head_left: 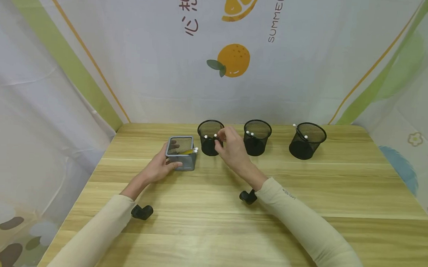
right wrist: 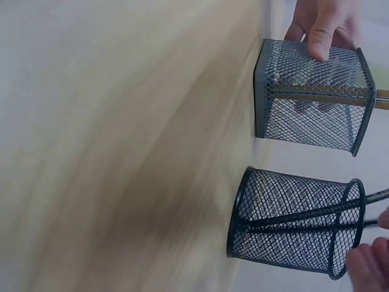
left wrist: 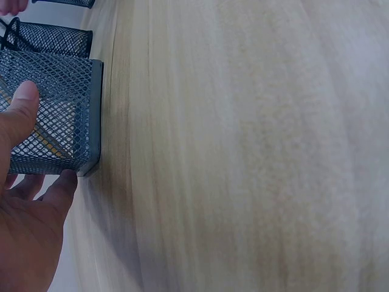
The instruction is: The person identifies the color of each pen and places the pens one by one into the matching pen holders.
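Note:
My left hand (head_left: 158, 165) holds a grey square mesh pen holder (head_left: 185, 163) upright on the table, thumb on its near side. Two yellow pens (right wrist: 328, 95) with white ends lean inside it. Just to its right stands a round black mesh pen cup (right wrist: 285, 188) with two black pens (right wrist: 316, 212), also white at the ends. My right hand (head_left: 233, 150) is over that cup's rim, thumb and fingertips pinching one black pen near its top. In the right wrist view only some fingers (right wrist: 368, 258) show, at the image edge.
Two more round black mesh cups stand farther right, a middle cup (head_left: 257, 143) and a right cup (head_left: 304, 147), each holding white-ended black pens. Black wrist mounts (head_left: 142, 212) show at both sleeves. A printed curtain (head_left: 158, 87) hangs behind the wooden table (head_left: 202, 236).

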A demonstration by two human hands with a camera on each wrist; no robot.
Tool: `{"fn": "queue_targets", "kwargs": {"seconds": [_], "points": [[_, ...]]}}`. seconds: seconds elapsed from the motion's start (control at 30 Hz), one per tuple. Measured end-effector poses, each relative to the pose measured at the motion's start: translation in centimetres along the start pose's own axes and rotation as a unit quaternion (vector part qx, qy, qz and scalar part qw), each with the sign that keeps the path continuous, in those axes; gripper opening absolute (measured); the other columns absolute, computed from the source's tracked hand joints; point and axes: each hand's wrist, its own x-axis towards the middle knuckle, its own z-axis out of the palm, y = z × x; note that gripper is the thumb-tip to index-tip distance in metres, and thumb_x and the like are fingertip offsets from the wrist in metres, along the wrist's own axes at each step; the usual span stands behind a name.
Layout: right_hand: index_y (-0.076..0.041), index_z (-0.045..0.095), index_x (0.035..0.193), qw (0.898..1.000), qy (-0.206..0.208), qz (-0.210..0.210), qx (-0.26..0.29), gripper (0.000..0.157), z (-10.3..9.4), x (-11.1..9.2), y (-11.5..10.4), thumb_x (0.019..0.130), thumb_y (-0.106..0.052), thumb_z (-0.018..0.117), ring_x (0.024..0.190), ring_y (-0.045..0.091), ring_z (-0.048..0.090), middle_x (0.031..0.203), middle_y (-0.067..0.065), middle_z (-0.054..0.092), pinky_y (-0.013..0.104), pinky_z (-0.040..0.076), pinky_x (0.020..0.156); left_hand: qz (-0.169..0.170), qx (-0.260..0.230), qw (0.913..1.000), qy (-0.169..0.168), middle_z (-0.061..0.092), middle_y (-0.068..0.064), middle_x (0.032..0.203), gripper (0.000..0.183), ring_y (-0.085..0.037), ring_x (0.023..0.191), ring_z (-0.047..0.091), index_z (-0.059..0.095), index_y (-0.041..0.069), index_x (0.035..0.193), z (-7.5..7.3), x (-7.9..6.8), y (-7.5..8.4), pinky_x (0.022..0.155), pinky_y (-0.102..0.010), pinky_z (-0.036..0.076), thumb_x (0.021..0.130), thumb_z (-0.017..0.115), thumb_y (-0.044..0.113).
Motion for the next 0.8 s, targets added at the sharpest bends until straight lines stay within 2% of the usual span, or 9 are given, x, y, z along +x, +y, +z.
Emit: {"fn": "queue_targets", "kwargs": {"seconds": [0.17,0.37,0.57,0.7,0.8], "points": [[0.005,0.061,0.103,0.996,-0.041,0.082,-0.006,0.019,-0.3,-0.6,0.0,0.090,0.001,0.073,0.091,0.029,0.063,0.098,0.015,0.060,0.034,0.058,0.080,0.002,-0.007,1.0000,-0.003,0.037,-0.032,0.151,0.078,-0.046,0.143,0.031,0.017,-0.005,0.156,0.0,0.1,0.1,0.115,-0.062,0.027,0.096,0.067,-0.002],[0.003,0.061,0.102,0.991,-0.070,0.111,-0.008,0.018,-0.8,-1.1,-0.1,0.091,-0.002,0.074,0.090,0.030,0.064,0.097,0.016,0.061,0.033,0.058,0.079,-0.002,-0.017,0.9998,-0.008,0.033,-0.033,0.153,0.078,-0.048,0.143,0.030,0.015,-0.005,0.156,-0.1,0.1,0.0,0.113,-0.063,0.030,0.097,0.066,-0.003],[0.001,0.061,0.098,0.991,-0.099,0.093,0.008,0.013,-1.6,-1.8,-0.2,0.092,-0.002,0.072,0.090,0.029,0.064,0.094,0.012,0.062,0.035,0.059,0.082,-0.005,-0.009,0.9999,-0.008,0.034,-0.033,0.153,0.079,-0.047,0.143,0.029,0.015,-0.005,0.157,-0.3,0.2,0.0,0.114,-0.063,0.028,0.097,0.066,-0.002],[0.003,0.061,0.097,0.991,-0.118,0.055,0.027,0.010,-2.3,-2.7,-0.1,0.092,0.000,0.070,0.089,0.031,0.065,0.094,0.014,0.063,0.039,0.060,0.081,-0.001,-0.006,1.0000,-0.007,0.035,-0.033,0.152,0.078,-0.047,0.144,0.028,0.015,-0.004,0.157,-0.4,0.0,0.1,0.115,-0.063,0.025,0.097,0.066,-0.002],[0.003,0.063,0.099,0.989,-0.146,0.024,0.014,0.010,-3.4,-3.7,0.1,0.093,-0.002,0.070,0.089,0.028,0.065,0.096,0.012,0.063,0.038,0.060,0.080,-0.001,-0.012,0.9999,-0.008,0.036,-0.033,0.152,0.079,-0.047,0.144,0.027,0.014,-0.005,0.157,-0.4,-0.2,0.0,0.115,-0.064,0.025,0.097,0.066,-0.003]]}}
